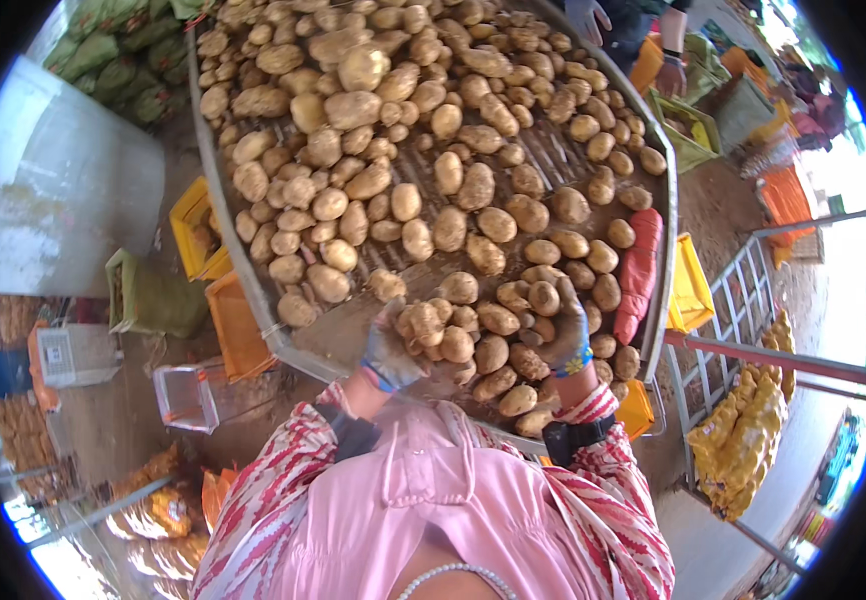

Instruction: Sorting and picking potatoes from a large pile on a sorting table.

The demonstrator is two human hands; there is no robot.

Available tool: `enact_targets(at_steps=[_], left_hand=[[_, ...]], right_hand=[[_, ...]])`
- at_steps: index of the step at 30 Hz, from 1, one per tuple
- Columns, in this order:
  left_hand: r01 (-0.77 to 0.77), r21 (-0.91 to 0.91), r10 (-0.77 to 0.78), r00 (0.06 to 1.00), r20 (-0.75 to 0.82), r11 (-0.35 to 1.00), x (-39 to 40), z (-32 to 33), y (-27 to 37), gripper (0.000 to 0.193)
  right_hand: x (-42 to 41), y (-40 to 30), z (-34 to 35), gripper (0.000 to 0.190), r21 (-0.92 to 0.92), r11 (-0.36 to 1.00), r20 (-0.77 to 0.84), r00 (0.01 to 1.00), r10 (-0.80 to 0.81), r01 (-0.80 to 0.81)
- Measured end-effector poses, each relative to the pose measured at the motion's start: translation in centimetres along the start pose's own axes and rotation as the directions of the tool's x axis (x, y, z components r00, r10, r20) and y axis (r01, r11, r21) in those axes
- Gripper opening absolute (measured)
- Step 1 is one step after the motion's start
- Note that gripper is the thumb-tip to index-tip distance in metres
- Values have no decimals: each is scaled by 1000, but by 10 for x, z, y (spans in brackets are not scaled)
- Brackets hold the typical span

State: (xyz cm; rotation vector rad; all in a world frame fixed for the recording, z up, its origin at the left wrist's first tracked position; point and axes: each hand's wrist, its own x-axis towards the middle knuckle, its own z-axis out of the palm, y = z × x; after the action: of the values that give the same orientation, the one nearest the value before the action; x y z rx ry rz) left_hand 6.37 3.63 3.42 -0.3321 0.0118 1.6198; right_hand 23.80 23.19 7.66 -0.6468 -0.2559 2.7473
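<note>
Both my hands wear thin, soiled gloves over the near end of a metal-rimmed sorting table (212,157) heaped with potatoes (448,172). My left hand (393,351) curls round the outer side of a small cluster of potatoes (425,324). The fingers of my right hand (566,328) are bent round several small potatoes (544,298). More potatoes lie between the hands and below them, near the table's front rim. A red wrapped bundle (638,274) lies along the right rim, to the right of my right hand.
Yellow crates (197,232), an orange crate (236,326) and a green bag (155,294) stand left of the table. On the right are a yellow crate (689,285), a metal rack (733,322) and yellow net sacks (740,442). A co-worker's gloved hand (587,19) is at the far right rim.
</note>
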Motion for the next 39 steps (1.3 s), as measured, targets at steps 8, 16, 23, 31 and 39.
enact_targets(at_steps=[8, 16, 23, 31, 39], left_hand=[[-32, -13, 33, 994, 100, 999, -18, 19, -11, 51], [-135, -18, 136, 985, 110, 991, -53, 2, -4, 56], [-244, 30, 245, 970, -14, 969, -82, 7, 9, 56], [-327, -144, 357, 873, 333, 934, -129, 8, 45, 54], [-692, -110, 701, 701, 131, 713, -240, 9, 112, 56]], right_hand=[[-13, 32, 10, 59, -461, 866, 136, 979, -149, 195], [1, 74, 36, 49, -114, 980, -119, 982, 149, -163], [8, 100, 33, 40, -362, 923, -39, 991, 127, -133], [15, 152, 57, 42, -417, 882, -226, 965, 134, -220], [71, 242, 106, 44, -503, 738, -202, 892, 405, -450]])
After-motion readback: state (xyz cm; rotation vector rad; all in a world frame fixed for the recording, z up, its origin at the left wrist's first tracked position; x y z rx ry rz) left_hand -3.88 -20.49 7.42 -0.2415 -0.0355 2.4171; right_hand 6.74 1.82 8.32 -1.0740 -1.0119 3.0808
